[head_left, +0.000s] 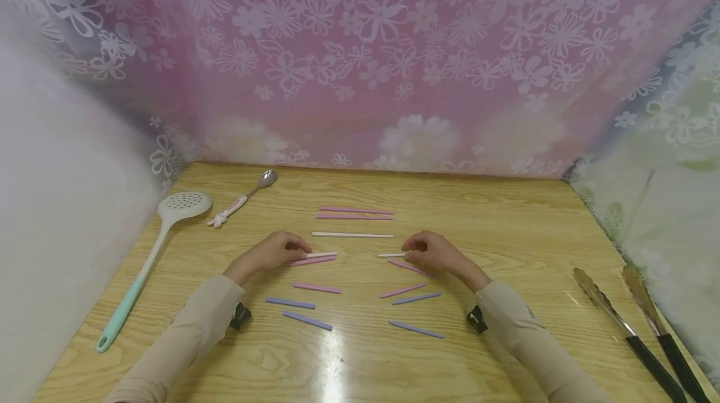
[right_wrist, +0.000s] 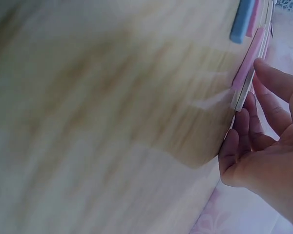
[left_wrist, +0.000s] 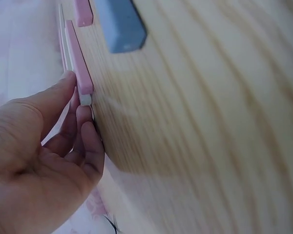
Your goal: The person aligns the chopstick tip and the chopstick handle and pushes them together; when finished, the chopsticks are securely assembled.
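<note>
- The left white piece point(head_left: 322, 255) is pinched near its outer end by the thumb and fingers of the left hand point(head_left: 278, 250)
- The right white piece point(head_left: 390, 255) is pinched likewise by the right hand point(head_left: 439, 253); a gap is left between the two pieces, around the middle of the wooden table point(head_left: 365, 365)
- Both pieces look slender, light and stiff, with smooth sides that may slip; a fingertip pinch near the thicker outer ends seems best
- In the head view, the outer ends are hidden by the fingers; a pink stick point(head_left: 317, 260) is seen close against the left white piece, but contact cannot be confirmed
- Whether either white piece is lifted cannot be told; the right wrist view is partly blurred
</note>
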A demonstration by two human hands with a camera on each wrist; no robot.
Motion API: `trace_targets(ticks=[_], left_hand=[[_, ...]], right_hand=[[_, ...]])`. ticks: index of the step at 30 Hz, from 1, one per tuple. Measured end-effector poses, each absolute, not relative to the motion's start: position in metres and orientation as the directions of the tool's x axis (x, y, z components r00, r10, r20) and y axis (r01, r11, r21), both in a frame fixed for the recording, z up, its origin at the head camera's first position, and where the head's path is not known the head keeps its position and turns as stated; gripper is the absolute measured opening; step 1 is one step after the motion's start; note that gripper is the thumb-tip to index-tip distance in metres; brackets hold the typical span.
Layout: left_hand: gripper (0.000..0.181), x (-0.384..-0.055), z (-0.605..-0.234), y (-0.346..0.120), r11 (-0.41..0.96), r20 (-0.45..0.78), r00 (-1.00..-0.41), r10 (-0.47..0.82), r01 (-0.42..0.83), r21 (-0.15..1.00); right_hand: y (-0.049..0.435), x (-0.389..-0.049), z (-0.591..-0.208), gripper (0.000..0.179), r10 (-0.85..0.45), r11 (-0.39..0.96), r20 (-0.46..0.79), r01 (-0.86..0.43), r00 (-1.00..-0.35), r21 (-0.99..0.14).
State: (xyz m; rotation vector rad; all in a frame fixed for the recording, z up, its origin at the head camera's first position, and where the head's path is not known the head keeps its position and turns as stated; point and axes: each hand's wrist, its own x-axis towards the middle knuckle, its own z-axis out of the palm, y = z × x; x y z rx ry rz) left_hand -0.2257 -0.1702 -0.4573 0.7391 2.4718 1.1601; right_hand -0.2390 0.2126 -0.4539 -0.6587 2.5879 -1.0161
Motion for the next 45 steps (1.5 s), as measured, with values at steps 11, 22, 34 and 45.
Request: trace_targets(ticks=[11, 22, 34, 45], left_hand=[[0.019, -0.227, -0.458, -0.166, 0.586, -0.115, -0.850, 0.515, 0.251, 0.771], [0.021, -0.227, -0.456, -0.166, 0.592, -0.106, -0.852, 0.513, 0.262, 0.762], [0.022, -0.218, -0.441, -0.148, 0.531, 0.022, -0.858, 0.513, 0.337, 0.777], [0.018, -0.212, -0.435, -0.133, 0.486, 0.058, -0.856, 0.514, 0.346, 0.803]], right_hand=[[0.211, -0.238, -0.453, 0.009, -0.529, 0.654, -0.061, -0.361, -0.847, -0.665], [0.210, -0.239, -0.453, 0.009, -0.511, 0.671, -0.081, -0.338, -0.856, -0.660], [0.197, -0.225, -0.442, 0.013, -0.447, 0.609, 0.000, -0.304, -0.894, -0.732], [0.175, -0.207, -0.429, 0.014, -0.454, 0.486, 0.129, -0.367, -0.881, -0.793]])
